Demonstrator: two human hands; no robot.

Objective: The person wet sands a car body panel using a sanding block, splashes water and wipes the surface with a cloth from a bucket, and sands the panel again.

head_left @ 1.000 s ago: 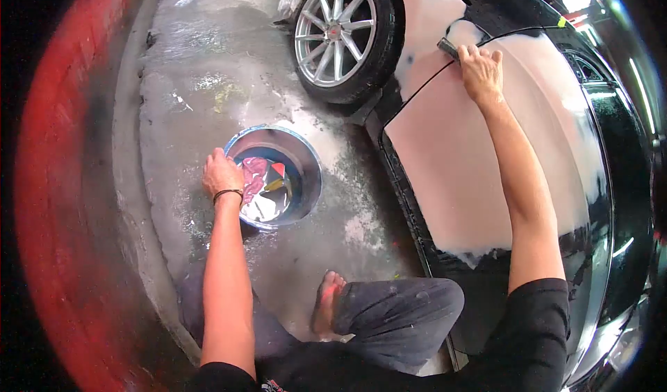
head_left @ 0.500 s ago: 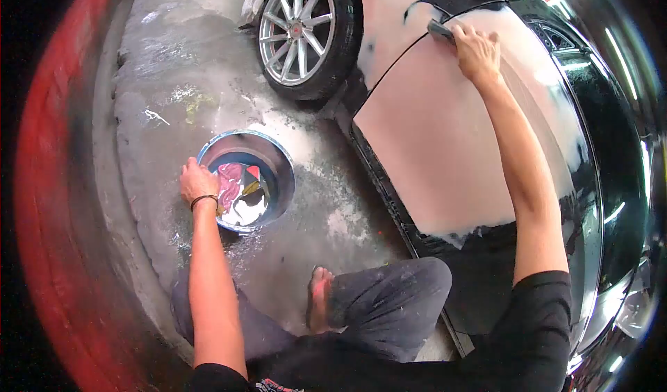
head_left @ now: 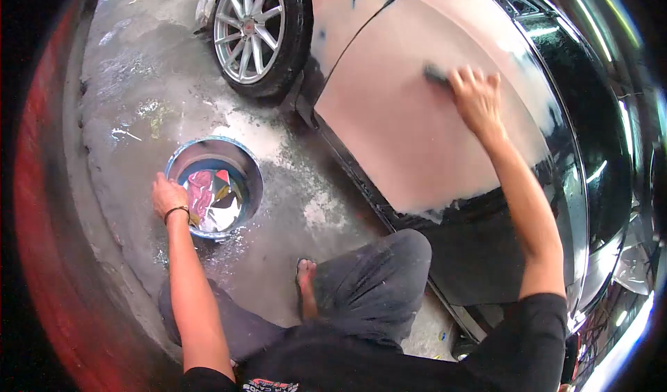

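Note:
My right hand [head_left: 478, 100] is closed on a dark sanding block [head_left: 437, 74], a little blurred, against the car's pinkish filler-coated door panel [head_left: 396, 128]. At lower left, my left hand [head_left: 169, 196] grips the rim of a round bucket [head_left: 251, 163], fingers curled over its left side. Inside the bucket, a pink cloth [head_left: 201, 189] and several small pieces, one of them red, lie in water with bright reflections. How far the left fingers reach inside the rim is partly hidden.
A silver-spoked wheel [head_left: 249, 29] with a black tyre stands beyond the bucket. Wet, stained concrete floor [head_left: 292, 204] runs between the bucket and the car's sill. My bent knee [head_left: 396, 260] is close to the door's lower edge. A red curved surface [head_left: 42, 204] borders the far left.
My right hand has moved the sanding block from near the door's upper seam down toward the panel's middle. The whole view has shifted. My left hand stays on the bucket rim.

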